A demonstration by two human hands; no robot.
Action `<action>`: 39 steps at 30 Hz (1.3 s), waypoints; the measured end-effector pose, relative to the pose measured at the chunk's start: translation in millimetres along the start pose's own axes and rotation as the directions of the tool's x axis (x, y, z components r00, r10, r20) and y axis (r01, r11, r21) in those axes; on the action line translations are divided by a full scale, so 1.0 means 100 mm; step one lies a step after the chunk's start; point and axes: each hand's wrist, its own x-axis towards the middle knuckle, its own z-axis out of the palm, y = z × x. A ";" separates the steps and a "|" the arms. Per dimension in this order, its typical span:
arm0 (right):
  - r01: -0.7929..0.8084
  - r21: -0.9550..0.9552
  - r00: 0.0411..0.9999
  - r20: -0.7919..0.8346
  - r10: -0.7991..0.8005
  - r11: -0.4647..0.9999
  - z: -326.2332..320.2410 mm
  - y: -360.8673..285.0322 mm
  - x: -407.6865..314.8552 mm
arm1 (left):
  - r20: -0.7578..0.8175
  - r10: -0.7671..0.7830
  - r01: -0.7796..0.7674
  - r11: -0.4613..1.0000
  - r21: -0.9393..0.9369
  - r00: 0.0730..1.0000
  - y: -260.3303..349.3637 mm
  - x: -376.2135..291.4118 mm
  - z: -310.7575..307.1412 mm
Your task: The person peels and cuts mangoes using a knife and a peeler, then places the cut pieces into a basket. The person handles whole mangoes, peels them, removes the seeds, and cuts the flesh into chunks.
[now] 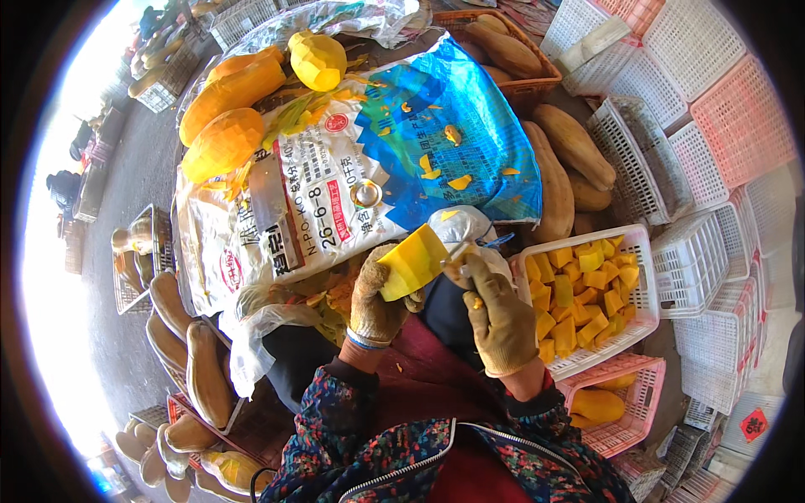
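My left hand (377, 300), in a soiled work glove, grips a peeled yellow piece of squash (416, 261) over my lap. In a like glove, my right hand (500, 314) is closed on a small tool (462, 259), likely a peeler; my fingers partly hide it. The tool is at the right end of the piece. Beyond both hands a printed woven sack (314, 182) lies spread out, with peel scraps on its blue part (440, 126) and a round metal object (366, 193) near its middle. Peeled squashes (226, 141) rest at its far left.
At my right stands a white plastic crate (651, 276) of cut squash chunks (582, 295), above a pink crate (654, 402) with peeled squash. Unpeeled squashes (204, 377) lie at my left, others (547, 182) beyond the white crate. Stacked crates (717, 352) line the right side.
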 end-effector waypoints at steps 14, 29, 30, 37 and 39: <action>-0.067 0.177 0.985 0.169 0.037 0.982 1.96 0.13 0.43 | -0.489 0.379 -0.033 0.815 0.579 0.786 0.89 0.63 -1.20; -0.147 0.009 0.961 0.239 0.141 0.989 2.20 0.16 0.82 | 0.163 0.462 0.028 -0.379 0.925 0.872 1.03 0.73 -1.51; -0.120 0.002 0.962 0.246 0.115 0.993 2.24 0.18 0.92 | 0.164 0.468 0.016 -0.357 0.934 0.868 1.05 0.75 -1.56; -0.070 -0.069 0.910 0.405 0.092 0.995 2.46 0.12 1.30 | 0.234 0.525 -0.001 -0.406 0.914 0.818 1.02 0.77 -1.64; -0.082 -0.098 0.893 0.435 0.117 0.992 2.48 0.11 1.30 | 0.279 0.549 -0.006 -0.445 0.896 0.788 0.98 0.77 -1.69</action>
